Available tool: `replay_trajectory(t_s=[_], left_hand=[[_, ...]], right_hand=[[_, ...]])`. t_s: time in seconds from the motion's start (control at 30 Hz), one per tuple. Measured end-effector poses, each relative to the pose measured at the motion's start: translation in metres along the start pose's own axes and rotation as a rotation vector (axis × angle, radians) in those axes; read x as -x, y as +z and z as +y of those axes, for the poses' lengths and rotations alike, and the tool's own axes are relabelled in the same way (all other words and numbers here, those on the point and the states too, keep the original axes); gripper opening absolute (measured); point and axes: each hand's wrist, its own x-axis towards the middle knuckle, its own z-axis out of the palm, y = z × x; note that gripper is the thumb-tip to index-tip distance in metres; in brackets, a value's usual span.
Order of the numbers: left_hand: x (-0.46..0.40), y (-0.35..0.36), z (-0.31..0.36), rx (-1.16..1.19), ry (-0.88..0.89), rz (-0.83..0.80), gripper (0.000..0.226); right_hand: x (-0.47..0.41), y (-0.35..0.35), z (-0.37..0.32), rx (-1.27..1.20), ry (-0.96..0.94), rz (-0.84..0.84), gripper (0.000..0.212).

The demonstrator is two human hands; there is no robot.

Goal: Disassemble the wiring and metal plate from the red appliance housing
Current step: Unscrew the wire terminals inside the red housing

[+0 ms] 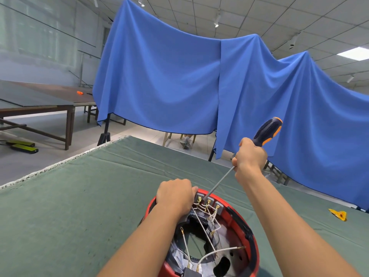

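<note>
The round red appliance housing (252, 236) lies open side up on the green table cloth (79, 206), near the bottom centre. Inside it, white wires (201, 226) with brass terminals run from grey connector blocks at the far rim across a silver metal plate (224, 235). My left hand (175, 196) grips the housing's far left rim. My right hand (250, 155) holds a black and orange screwdriver (267, 131), whose shaft slants down with its tip among the brass terminals at the far rim.
A small yellow object (338, 214) lies on the cloth at the right. Blue drapes (179, 80) hang behind the table. Dark wooden tables (40, 102) stand at the left, with an orange item (80, 92) on one.
</note>
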Motion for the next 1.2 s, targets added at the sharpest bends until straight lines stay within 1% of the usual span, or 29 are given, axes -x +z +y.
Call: replay_trajectory(t_s=[0.17, 0.3, 0.43, 0.7, 0.83, 0.97, 1.07, 1.2], left_hand=[[0.000, 0.001, -0.001, 0.004, 0.006, 0.002, 0.042], [0.000, 0.002, -0.001, 0.003, 0.007, 0.013, 0.042], [0.001, 0.002, -0.001, 0.002, 0.006, 0.016, 0.042], [0.001, 0.000, 0.000, -0.003, -0.004, -0.002, 0.042], [0.002, -0.001, 0.001, -0.011, -0.005, -0.006, 0.042], [0.003, -0.002, 0.001, 0.000, -0.002, -0.012, 0.042], [0.004, -0.002, 0.001, 0.025, -0.007, -0.019, 0.041], [0.005, -0.003, 0.001, 0.043, -0.013, -0.029, 0.041]], right_hand=[[0.009, -0.009, -0.005, -0.146, -0.066, 0.010, 0.019], [0.016, -0.012, -0.009, -0.203, -0.186, -0.023, 0.024], [0.022, -0.010, -0.002, -0.157, -0.237, -0.048, 0.027], [0.026, -0.008, 0.007, -0.138, -0.274, -0.062, 0.026], [0.030, -0.005, 0.007, -0.125, -0.320, -0.114, 0.030], [0.028, 0.003, -0.001, -0.039, -0.293, -0.135, 0.033], [0.024, 0.007, -0.006, 0.030, -0.268, -0.119, 0.033], [0.020, 0.009, -0.008, 0.056, -0.227, -0.090, 0.033]])
